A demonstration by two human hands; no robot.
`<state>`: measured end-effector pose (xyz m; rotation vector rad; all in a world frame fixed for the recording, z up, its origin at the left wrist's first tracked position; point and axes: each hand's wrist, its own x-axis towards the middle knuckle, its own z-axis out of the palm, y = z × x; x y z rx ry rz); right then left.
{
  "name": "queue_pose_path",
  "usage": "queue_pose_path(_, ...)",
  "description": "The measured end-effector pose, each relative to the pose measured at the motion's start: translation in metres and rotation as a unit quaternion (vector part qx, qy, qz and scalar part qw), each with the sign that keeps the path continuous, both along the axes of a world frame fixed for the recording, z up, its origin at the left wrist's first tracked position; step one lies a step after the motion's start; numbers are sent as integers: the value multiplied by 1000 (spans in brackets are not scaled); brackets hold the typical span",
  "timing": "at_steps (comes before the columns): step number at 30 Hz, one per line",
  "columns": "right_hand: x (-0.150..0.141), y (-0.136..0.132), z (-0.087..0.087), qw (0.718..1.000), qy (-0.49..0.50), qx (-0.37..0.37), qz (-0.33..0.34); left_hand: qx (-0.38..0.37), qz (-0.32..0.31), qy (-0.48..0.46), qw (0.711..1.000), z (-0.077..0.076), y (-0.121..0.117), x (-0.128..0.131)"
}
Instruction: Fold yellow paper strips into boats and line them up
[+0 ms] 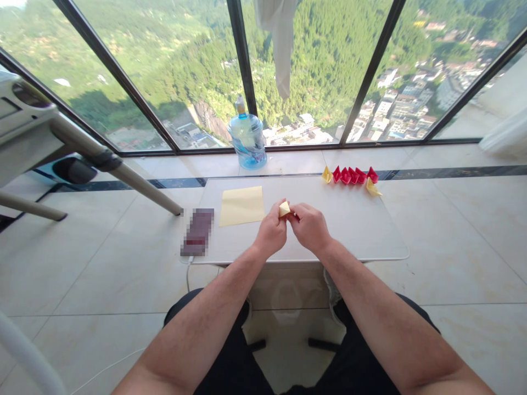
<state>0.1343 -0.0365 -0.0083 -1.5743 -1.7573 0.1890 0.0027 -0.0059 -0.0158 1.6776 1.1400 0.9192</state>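
Note:
Above the front half of a low white table (349, 230), a small folded piece of yellow paper (284, 209) is held between my two hands. My left hand (273, 229) pinches it from the left. From the other side, my right hand (308, 224) grips its right edge with closed fingers. The folded paper shows a pointed, faceted shape; its lower part is hidden by my fingers. Flat yellow sheets (242, 206) lie on the table left of my hands. At the back right stand several red folded paper pieces (346, 175) in a row, with yellow folded pieces (373, 187) beside them.
A blurred-out phone-like object (198, 233) with a white cable (188, 274) lies at the table's left edge. Behind the table, a large blue water bottle (248, 140) stands by the window. Metal legs (140, 184) of some equipment reach in from the left.

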Motion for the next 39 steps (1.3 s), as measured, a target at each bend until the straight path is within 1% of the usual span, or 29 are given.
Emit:
queue_pose_path(2,2,1,1,1000,4,0,-1,0,-10,-6,1000,2,1,-1)
queue_pose_path(3,3,2,1,1000,23,-1,-2,-4,-20,-18,1000,2,2,-2)
queue_pose_path(5,6,5,2,995,99,-15,-11,-32,-48,-72,996,3,4,-2)
queue_pose_path(6,8,7,2,987,155,-30,-17,-53,-61,-114,990,4,6,-3)
queue_pose_path(8,10,10,3,959,274,-66,-30,-94,-68,-205,972,4,8,-2)
queue_pose_path(10,10,12,4,926,365,-91,-33,-116,-45,-269,955,5,8,-1)
queue_pose_path(11,9,12,4,915,391,-94,-32,-121,-31,-285,950,5,8,-1)
queue_pose_path(13,7,11,5,908,409,-90,-31,-121,-15,-296,947,6,7,1)
queue_pose_path(17,0,8,7,914,397,-69,-51,-95,-9,-273,957,6,3,3)
queue_pose_path(21,-6,6,7,911,401,-46,-82,-59,1,-227,972,3,-1,5)
queue_pose_path(24,-9,7,6,910,403,-43,-86,-37,18,-181,983,2,-2,6)
queue_pose_path(26,-8,8,5,910,403,-51,-77,-24,26,-154,987,3,-2,6)
queue_pose_path(30,-6,9,3,915,393,-64,-60,-7,30,-99,995,5,-3,3)
queue_pose_path(32,-6,8,4,919,384,-63,-69,-5,29,-77,997,6,-4,3)
queue_pose_path(36,-8,6,5,920,376,-55,-97,2,33,-63,997,7,-7,5)
queue_pose_path(39,-10,6,3,911,393,-53,-116,7,36,-49,998,8,-9,6)
